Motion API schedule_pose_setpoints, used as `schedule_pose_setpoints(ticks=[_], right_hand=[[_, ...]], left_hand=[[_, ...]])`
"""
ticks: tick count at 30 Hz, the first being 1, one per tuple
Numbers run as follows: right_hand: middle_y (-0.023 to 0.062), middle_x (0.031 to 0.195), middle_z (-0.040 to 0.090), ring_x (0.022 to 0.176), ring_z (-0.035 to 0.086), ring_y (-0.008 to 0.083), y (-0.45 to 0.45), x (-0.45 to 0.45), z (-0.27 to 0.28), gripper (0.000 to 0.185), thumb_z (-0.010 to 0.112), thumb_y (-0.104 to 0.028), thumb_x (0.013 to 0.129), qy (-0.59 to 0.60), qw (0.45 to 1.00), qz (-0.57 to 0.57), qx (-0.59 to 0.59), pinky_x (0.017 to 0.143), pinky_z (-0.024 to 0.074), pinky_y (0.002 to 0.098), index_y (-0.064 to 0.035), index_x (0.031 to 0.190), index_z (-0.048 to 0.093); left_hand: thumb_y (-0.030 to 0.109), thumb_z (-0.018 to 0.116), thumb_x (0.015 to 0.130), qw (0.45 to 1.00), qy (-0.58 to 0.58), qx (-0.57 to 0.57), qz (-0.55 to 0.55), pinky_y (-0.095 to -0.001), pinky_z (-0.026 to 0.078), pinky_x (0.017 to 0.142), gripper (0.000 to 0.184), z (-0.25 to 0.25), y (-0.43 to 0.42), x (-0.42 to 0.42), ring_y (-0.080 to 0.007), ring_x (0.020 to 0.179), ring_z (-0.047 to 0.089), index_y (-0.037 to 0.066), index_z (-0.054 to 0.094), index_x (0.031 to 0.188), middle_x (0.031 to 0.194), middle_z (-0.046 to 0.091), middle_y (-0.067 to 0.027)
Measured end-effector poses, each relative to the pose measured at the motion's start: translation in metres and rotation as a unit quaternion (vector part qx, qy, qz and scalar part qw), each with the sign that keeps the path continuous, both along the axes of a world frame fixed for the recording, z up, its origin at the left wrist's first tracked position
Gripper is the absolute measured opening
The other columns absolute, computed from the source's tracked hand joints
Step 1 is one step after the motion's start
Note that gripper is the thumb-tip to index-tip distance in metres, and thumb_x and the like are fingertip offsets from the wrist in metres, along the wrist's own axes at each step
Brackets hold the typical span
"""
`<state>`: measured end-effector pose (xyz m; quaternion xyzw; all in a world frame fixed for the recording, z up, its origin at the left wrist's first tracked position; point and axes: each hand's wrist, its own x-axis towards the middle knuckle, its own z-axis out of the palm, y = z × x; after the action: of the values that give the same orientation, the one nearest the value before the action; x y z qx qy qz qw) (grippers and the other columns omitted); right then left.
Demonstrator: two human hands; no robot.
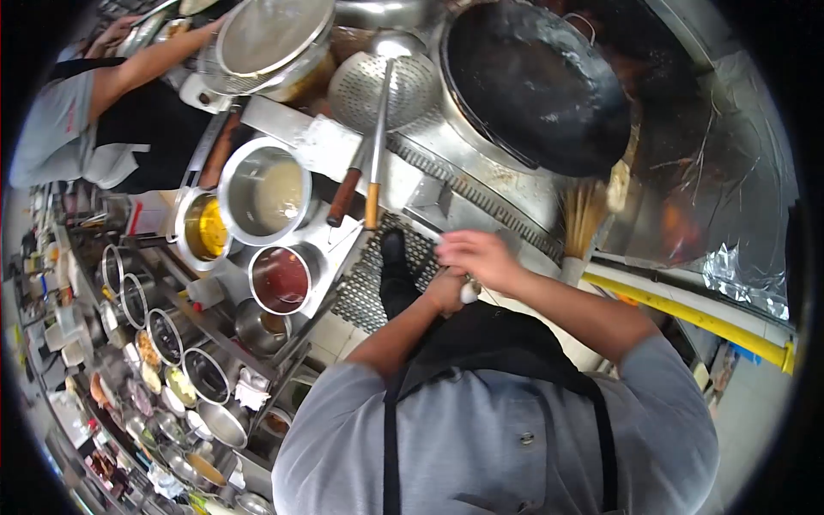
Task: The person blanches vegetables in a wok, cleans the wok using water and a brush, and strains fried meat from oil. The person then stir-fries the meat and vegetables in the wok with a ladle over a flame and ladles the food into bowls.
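Note:
My left hand (446, 290) is in front of my black apron, its fingers closed. A small white rounded thing (469, 293) shows beside it; I cannot make out what it is. Just above, my right hand (475, 256) reaches across with its fingers stretched out, slightly blurred, close over the left one. Beyond both hands a black wok (536, 86) sits on the steel range. A perforated strainer (356, 90) and a ladle (378, 154) lie left of the wok, their wooden handles pointing toward me.
A bamboo brush (581, 219) stands right of my hands. To the left are a large steel pot (245, 193) of pale liquid, a pot (281, 311) of red liquid and a container (190, 245) of yellow liquid. A co-worker's arm (142, 69) reaches in at upper left. A yellow pipe (678, 312) runs along the right.

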<state>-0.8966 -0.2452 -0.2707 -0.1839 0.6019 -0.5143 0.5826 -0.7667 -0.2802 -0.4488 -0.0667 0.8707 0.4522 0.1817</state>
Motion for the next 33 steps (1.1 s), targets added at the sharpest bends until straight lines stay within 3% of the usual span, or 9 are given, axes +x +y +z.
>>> schedule_pose_setpoints(ticks=[4,6,8,13,21,24,27,30,33], right_hand=[[0.0099,0.104,0.058,0.095,0.056,0.02,-0.129,0.055,-0.058,0.039,0.071,-0.02,0.077,-0.236,0.962,-0.113,0.072,0.088,0.042,0.0307,-0.0007,0.107,0.056],[0.0071,0.079,0.061,0.073,0.058,0.0203,-0.16,0.052,-0.046,0.025,0.071,-0.022,0.076,-0.212,0.961,-0.165,0.063,0.067,0.0454,0.0327,-0.0047,0.089,0.059],[0.0071,0.073,0.06,0.061,0.055,0.0181,-0.179,0.049,-0.075,0.024,0.069,-0.022,0.078,0.063,0.951,-0.261,0.155,0.056,0.0437,0.0356,-0.0028,0.086,0.057],[-0.0021,0.058,0.042,0.04,0.037,0.0076,-0.106,-0.017,0.023,0.016,0.06,-0.012,0.088,0.061,0.974,-0.215,0.027,0.033,0.0281,0.025,-0.0088,0.08,0.046],[0.0013,0.064,0.05,0.051,0.049,0.0094,0.016,-0.024,0.093,0.013,0.061,-0.007,0.086,0.117,0.975,-0.188,-0.019,0.044,0.04,0.0251,-0.0039,0.096,0.054],[0.0007,0.065,0.051,0.053,0.051,0.008,0.034,-0.032,0.098,0.023,0.064,-0.006,0.084,0.378,0.894,-0.231,0.068,0.046,0.0413,0.0249,-0.0034,0.105,0.056],[-0.001,0.063,0.049,0.05,0.049,0.0069,0.045,-0.023,0.116,0.025,0.066,-0.006,0.083,0.435,0.87,-0.205,0.113,0.044,0.04,0.0242,-0.0038,0.105,0.055],[-0.0026,0.06,0.047,0.045,0.045,0.0063,0.05,-0.006,0.118,0.027,0.065,-0.006,0.083,0.265,0.924,-0.25,0.119,0.039,0.0366,0.024,-0.0043,0.107,0.054],[-0.0028,0.056,0.046,0.041,0.042,0.0066,0.044,-0.002,0.113,0.027,0.064,-0.005,0.084,0.241,0.93,-0.252,0.115,0.036,0.0342,0.0241,-0.0048,0.108,0.052]], left_hand=[[0.028,0.078,0.061,0.891,-0.17,0.068,0.415,-0.0387,0.048,0.088,0.054,0.051,-0.059,0.097,-0.0288,0.098,0.063,0.0,0.062,0.105,0.105,0.066,-0.0177],[0.024,0.074,0.066,0.878,-0.114,0.013,0.464,-0.0373,0.051,0.081,0.043,0.09,-0.085,0.129,-0.0276,0.089,0.067,0.002,0.063,0.101,0.097,0.068,-0.0169],[0.024,0.074,0.066,0.861,-0.048,-0.009,0.506,-0.0357,0.052,0.079,0.045,0.142,-0.102,0.13,-0.026,0.089,0.067,-0.001,0.062,0.101,0.095,0.068,-0.0183],[0.031,0.078,0.061,0.88,0.045,-0.106,0.46,-0.0428,0.052,0.074,0.057,0.234,-0.134,0.038,-0.0392,0.083,0.065,-0.003,0.055,0.1,0.087,0.065,-0.0257],[0.033,0.079,0.063,0.926,0.025,-0.284,0.246,-0.0381,0.055,0.069,0.036,0.136,-0.207,-0.08,-0.0305,0.076,0.068,0.002,0.066,0.077,0.081,0.068,-0.0162],[0.036,0.081,0.062,0.952,0.047,-0.205,0.221,-0.0375,0.048,0.09,0.076,0.2,-0.199,-0.067,-0.0309,0.11,0.057,-0.008,0.048,0.114,0.119,0.055,-0.0232],[0.028,0.079,0.067,0.928,0.15,-0.177,0.293,-0.0405,0.043,0.099,0.066,0.308,-0.234,-0.013,-0.0361,0.121,0.048,0.0,0.053,0.121,0.131,0.048,-0.0223],[0.024,0.079,0.067,0.769,0.306,-0.395,0.398,-0.0421,0.044,0.094,0.057,0.353,-0.336,0.044,-0.0371,0.112,0.053,-0.003,0.058,0.112,0.116,0.057,-0.0236],[0.03,0.069,0.082,0.8,0.179,-0.064,0.568,-0.0326,0.05,0.07,0.036,0.328,-0.438,0.091,-0.0249,0.079,0.065,-0.004,0.064,0.092,0.086,0.067,-0.0124]])
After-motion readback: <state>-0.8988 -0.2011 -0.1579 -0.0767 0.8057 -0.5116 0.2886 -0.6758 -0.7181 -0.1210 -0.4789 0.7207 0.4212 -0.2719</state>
